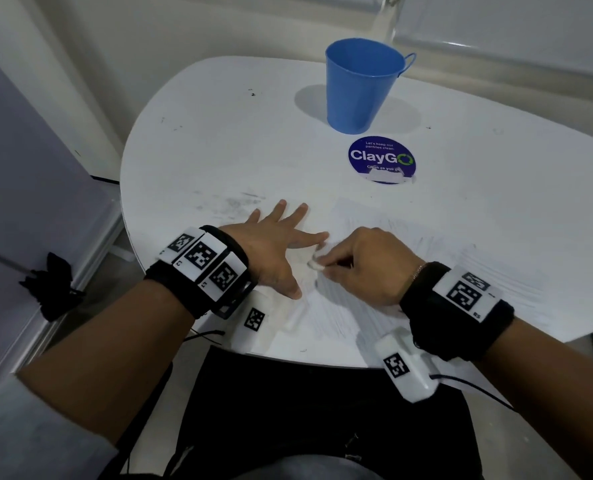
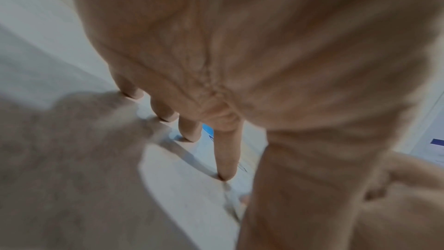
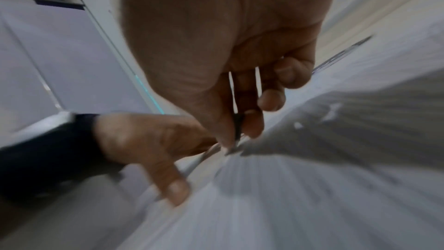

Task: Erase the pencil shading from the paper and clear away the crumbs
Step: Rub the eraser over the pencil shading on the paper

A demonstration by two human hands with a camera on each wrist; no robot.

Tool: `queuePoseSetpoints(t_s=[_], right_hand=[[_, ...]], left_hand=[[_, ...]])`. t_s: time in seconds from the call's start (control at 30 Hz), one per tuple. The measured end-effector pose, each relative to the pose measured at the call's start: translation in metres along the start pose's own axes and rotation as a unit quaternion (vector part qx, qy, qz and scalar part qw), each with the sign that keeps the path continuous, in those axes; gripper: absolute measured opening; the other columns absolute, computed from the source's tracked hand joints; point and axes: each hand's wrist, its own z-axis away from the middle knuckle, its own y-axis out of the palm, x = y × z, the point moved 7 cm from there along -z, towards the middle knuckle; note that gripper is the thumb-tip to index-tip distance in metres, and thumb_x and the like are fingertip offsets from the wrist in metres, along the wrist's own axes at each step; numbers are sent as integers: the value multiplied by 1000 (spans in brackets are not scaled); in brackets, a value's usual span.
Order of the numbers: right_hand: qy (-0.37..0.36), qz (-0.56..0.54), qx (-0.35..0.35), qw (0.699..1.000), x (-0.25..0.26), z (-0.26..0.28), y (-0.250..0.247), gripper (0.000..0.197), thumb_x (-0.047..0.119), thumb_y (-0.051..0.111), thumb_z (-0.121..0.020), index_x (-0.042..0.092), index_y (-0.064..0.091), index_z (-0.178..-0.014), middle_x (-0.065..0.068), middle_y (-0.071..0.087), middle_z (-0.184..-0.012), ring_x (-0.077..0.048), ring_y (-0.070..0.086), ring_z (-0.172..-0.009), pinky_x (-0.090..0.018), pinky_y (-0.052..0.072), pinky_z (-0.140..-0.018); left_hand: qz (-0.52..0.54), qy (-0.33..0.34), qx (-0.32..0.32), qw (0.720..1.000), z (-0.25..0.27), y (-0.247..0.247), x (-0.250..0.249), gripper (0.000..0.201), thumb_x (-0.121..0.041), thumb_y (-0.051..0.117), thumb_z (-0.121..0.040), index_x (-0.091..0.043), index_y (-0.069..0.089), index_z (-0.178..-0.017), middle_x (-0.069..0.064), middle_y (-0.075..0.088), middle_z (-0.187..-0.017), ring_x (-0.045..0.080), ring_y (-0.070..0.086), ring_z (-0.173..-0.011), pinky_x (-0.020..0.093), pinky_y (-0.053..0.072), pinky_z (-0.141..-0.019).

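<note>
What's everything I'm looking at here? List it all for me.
table: one, white, round-edged, scuffed with grey smudges
paper: one sheet, white with grey pencil shading, near table edge
eraser: one, white, on the paper, pinched by right hand
cup: one, blue, with handle, far side of table
sticker: one, round, dark blue, in front of the cup
left hand: fingers spread, pressing flat at the paper's left edge
right hand: fingers curled round eraser

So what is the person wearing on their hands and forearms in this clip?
Bare hands. Each wrist carries a black band with white square-coded marker tiles; a white camera pod with a thin black cable hangs under each. Grey sleeve on the left arm; thin bracelet on the right wrist.
</note>
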Motion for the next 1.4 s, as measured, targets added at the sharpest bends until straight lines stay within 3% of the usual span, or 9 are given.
queuePoseSetpoints(t_s=[0.07,0.2,0.33,0.47,0.63,0.8,1.07,1.23,1.4], right_hand=[[-5,-8,25,1000,2,2,2,18,37,64,-93,38,76,-106,17,73,-104,-6,66,-94,-25,52,-87],[31,11,-67,997,-7,-6,-16,20,29,63,-93,38,76,-105,19,73,-100,-8,66,-89,-20,46,-76],[-13,52,-9,999,10,2,-1,18,34,61,-95,39,76,-102,17,74,-91,-9,67,-82,-26,51,-75],[30,89,-77,993,0,-8,-23,23,28,58,-94,38,75,-106,13,74,-91,-14,63,-77,-24,44,-68],[-22,52,39,998,15,7,4,18,33,62,-94,36,78,-101,13,76,-91,-11,67,-83,-32,54,-82],[26,57,-45,997,-1,-6,-19,20,29,61,-94,38,76,-103,10,76,-92,-17,67,-85,-31,54,-79],[28,32,-43,998,-1,-5,-17,23,25,60,-93,34,75,-108,10,75,-93,-14,66,-85,-32,54,-82],[4,-69,24,997,-4,11,12,17,29,67,-91,33,76,-106,16,73,-99,-3,66,-89,-27,54,-86],[31,-139,-40,989,-20,14,11,18,25,67,-92,32,77,-104,19,72,-91,2,64,-78,-18,49,-77]], left_hand=[[2,0,-2,1000,0,0,1,106,-49,77,-79,-62,1,-152,-18,-30,-162,9,-36,-145,47,-15,-123],[10,-3,1,1000,0,0,1,107,-48,78,-78,-64,1,-151,-19,-29,-161,8,-36,-145,47,-15,-123],[5,-4,-3,1000,2,-1,-1,106,-47,78,-79,-60,3,-153,-18,-28,-162,8,-36,-145,46,-15,-123],[-4,-5,-3,1000,4,-3,-3,106,-47,77,-81,-59,0,-153,-17,-28,-163,10,-35,-146,47,-14,-123],[5,-4,-5,1000,4,-3,-2,106,-45,78,-80,-58,3,-154,-16,-28,-163,10,-35,-146,47,-14,-124],[1,-3,-11,1000,0,1,1,104,-49,75,-81,-61,-1,-152,-19,-28,-162,11,-36,-146,49,-12,-124],[41,-10,7,999,-10,10,18,118,-73,66,-44,-76,-3,-140,-29,-31,-158,15,-37,-146,58,-4,-123],[20,17,6,1000,-4,6,5,109,-54,80,-72,-68,3,-148,-23,-31,-160,11,-39,-144,53,-13,-123],[-7,35,8,999,2,6,-7,106,-50,78,-79,-62,1,-151,-18,-31,-161,9,-39,-143,47,-17,-122]])
